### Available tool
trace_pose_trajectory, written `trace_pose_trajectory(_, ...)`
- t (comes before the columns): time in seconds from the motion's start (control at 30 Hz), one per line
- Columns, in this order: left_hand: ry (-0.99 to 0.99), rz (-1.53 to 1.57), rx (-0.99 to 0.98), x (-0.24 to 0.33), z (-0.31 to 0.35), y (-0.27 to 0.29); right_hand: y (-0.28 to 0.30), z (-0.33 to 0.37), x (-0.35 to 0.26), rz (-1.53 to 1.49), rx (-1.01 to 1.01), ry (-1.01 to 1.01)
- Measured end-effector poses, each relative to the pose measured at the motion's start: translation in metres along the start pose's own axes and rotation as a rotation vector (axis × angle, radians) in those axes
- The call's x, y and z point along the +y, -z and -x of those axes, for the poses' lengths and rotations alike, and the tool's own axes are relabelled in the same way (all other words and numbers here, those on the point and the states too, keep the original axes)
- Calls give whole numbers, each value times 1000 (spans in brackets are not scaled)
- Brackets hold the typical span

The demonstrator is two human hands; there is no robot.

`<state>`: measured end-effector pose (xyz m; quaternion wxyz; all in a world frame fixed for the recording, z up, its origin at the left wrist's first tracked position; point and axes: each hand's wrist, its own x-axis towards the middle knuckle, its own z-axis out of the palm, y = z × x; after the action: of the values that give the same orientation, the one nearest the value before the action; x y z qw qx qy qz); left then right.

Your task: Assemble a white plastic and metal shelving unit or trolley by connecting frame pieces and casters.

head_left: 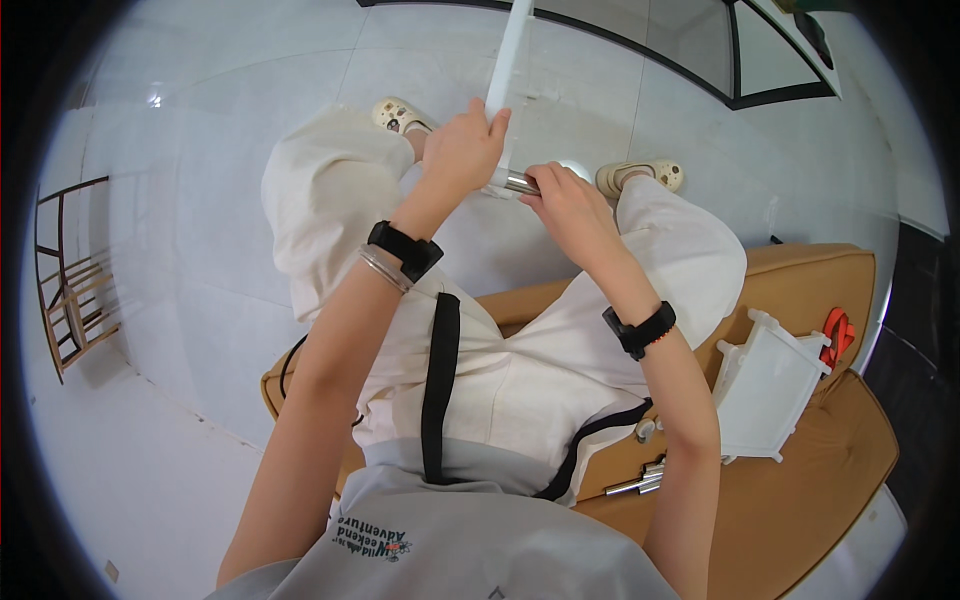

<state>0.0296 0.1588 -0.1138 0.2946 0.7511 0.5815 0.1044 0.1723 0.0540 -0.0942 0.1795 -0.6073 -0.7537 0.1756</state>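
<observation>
The left hand (463, 152) is closed around a long white bar (510, 60), which runs away from the person over the floor (230, 110) to the upper edge of the view. The right hand (572, 210) grips a short silver metal tube (520, 182) between thumb and fingers. The tube's exposed end meets the near end of the bar; whether it is seated inside cannot be told. Both items are held in front of the person's knees, between two cream clogs (645, 178).

The person sits on a tan sofa (820, 500). On it, to the right, lie white panels with corner posts (770, 390), with a red strap (838, 335) just beside them. Loose silver tubes (632, 486) lie near the right forearm, partly hidden by it. Each wrist carries a black band (405, 250); the left also carries a pale bracelet (385, 270). A brown rack (70, 290) stands at far left.
</observation>
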Motion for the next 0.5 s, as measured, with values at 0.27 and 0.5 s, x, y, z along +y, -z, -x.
trace_pose_trajectory(0.27,15,-19,-37,3,-1,5,-4,-1,2,42,6,13)
trace_pose_trajectory(0.5,1,108,-83,1,-4,5,-3,-2,2,33,-5,10)
